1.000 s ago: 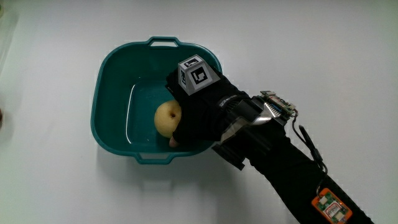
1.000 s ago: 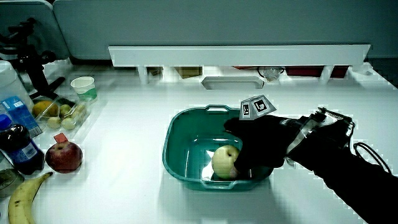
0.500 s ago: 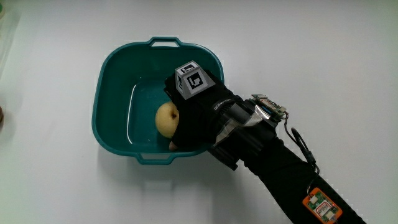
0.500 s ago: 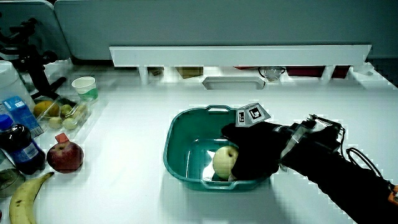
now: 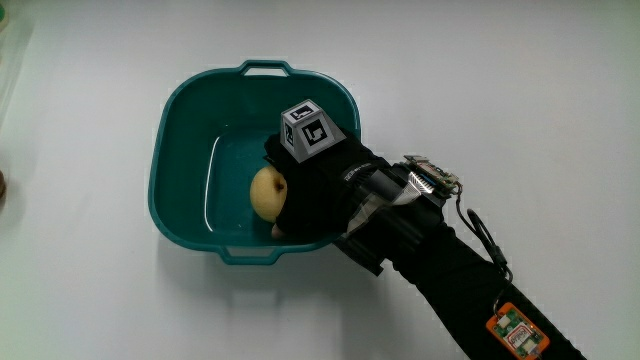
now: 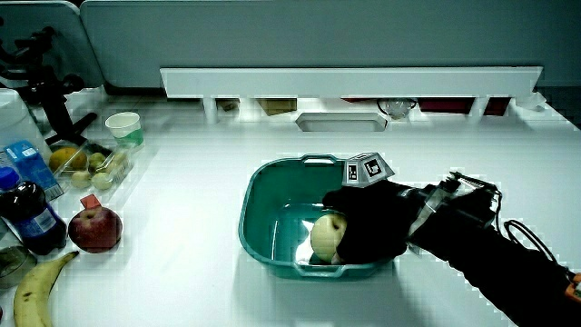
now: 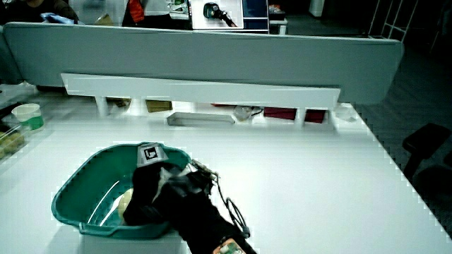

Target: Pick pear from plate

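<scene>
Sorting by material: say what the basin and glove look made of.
Basin: likely moulded plastic, teal, with a glossy streak inside and moulded handles. Glove on the hand: seemingly matte black fabric, without shine; exact cloth unclear.

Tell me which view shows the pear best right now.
The main view: the pear lies in the teal basin, its pale top open from above, the hand against it. In a side view it shows too, partly covered by the glove. In a side view only a sliver shows.
</scene>
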{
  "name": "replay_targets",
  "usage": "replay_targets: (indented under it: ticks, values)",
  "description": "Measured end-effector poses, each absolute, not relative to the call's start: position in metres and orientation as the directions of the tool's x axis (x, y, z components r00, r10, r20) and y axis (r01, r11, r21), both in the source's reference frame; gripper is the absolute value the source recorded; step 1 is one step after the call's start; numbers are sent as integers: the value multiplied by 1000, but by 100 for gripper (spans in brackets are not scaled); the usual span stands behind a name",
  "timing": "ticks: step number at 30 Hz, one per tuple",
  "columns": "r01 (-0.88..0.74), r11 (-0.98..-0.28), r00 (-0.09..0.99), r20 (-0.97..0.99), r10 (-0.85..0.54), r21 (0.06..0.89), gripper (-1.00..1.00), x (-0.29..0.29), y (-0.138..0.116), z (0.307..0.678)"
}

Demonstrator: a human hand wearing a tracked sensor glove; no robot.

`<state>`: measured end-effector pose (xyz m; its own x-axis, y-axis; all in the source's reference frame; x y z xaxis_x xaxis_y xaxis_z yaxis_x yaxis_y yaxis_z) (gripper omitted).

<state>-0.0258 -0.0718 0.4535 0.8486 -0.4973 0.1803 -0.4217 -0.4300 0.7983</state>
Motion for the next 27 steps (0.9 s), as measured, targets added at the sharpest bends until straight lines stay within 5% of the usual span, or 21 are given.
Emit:
replay_targets:
  ticks: [20,27]
  values:
    - [-490,-460,827,229,-513,741,100,-26,-70,450]
    - [-528,-504,819,252,-516,684,100,-23,-74,428]
